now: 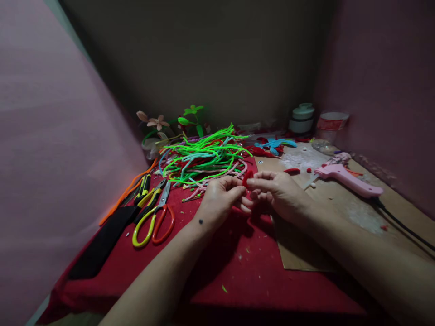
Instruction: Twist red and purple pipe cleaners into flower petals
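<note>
Between my two hands, above the red tablecloth, is a small piece of red pipe cleaner, partly hidden by my fingers. My left hand pinches it from the left with thumb and forefinger. From the right, the thumb and forefinger of my right hand close on the same piece. Just beyond my hands lies a heap of pipe cleaners, mostly bright green, with some red, pale blue and pink ones.
At left lie scissors with yellow and red handles, pliers and a black strip. A pink glue gun with a black cord rests on a brown board. Fuzzy flowers, a lidded jar and a cup stand behind.
</note>
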Motion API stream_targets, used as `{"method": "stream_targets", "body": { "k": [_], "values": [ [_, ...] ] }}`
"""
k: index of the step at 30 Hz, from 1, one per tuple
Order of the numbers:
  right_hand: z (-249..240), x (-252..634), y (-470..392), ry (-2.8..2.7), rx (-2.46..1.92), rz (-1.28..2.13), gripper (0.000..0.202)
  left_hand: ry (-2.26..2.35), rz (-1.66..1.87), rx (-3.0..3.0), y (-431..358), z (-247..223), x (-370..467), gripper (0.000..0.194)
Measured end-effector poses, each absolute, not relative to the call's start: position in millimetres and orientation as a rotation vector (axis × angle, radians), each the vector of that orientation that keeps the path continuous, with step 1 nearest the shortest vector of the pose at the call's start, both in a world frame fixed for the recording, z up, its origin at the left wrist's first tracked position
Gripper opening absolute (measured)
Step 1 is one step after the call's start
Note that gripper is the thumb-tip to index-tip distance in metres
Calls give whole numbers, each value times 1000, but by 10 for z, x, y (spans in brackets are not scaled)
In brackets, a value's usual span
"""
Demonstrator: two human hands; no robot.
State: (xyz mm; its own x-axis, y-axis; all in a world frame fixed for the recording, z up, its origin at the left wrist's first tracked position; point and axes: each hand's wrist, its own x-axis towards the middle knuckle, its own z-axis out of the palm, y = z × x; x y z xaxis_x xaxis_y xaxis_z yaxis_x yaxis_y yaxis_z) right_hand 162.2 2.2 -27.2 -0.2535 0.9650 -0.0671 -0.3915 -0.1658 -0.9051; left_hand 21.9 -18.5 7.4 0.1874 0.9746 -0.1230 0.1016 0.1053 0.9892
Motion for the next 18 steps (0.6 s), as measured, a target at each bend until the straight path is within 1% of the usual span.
{"method": "stream_targets", "body": {
  "k": [5, 12, 18],
  "values": [
    [-247, 1637, 25, -1078, -867, 1538, 19, 1190, 911, 1297, -188, 80, 226, 5],
    [-276, 1611, 29, -1062, -972, 1468, 15, 1177, 843, 1332, -162, 29, 204, 7],
    [-260, 1605, 20, -1066, -999, 1436, 12, 1293, 938, 1362, -157, -29, 220, 6]
  ]
}}
